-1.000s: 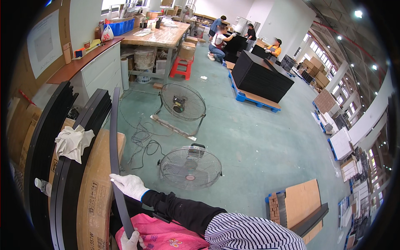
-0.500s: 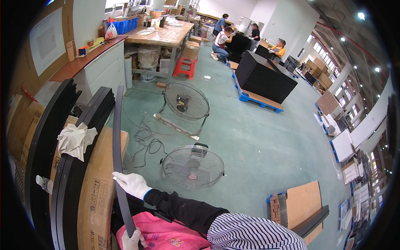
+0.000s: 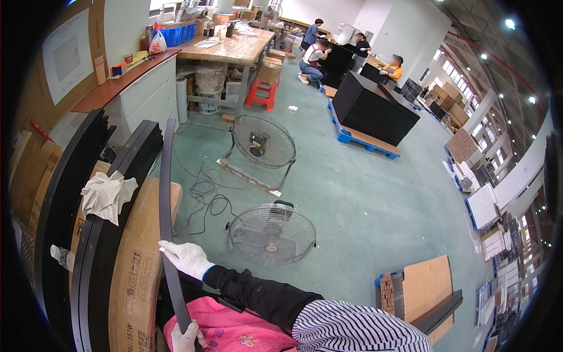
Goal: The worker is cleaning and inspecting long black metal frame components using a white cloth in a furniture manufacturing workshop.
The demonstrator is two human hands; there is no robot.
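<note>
A long, narrow dark-grey strip (image 3: 166, 193) with small holes stands nearly upright in front of me, bowed by the lens. Its lower end is in my left hand (image 3: 185, 338), closed round it in a white knit glove and partly cut off by the lower edge. Higher up, my right hand (image 3: 186, 260), also gloved in white, reaches across with its fingers closed on the strip's edge. At those fingertips shows a small bright white spot; I cannot tell whether it is a separate piece.
Stacked dark strips (image 3: 99, 258) lean beside a cardboard box (image 3: 138, 264) at the left, with a white glove (image 3: 108, 196) on top. Two floor fans (image 3: 271, 234) and loose cables (image 3: 205, 199) lie ahead. Farther off stand a black panel stack (image 3: 375, 108), a workbench (image 3: 234, 47) and several people.
Both hands keep their hold on the strip, almost unmoved. The view has shifted very slightly. In the distance, the people have changed posture a little.
</note>
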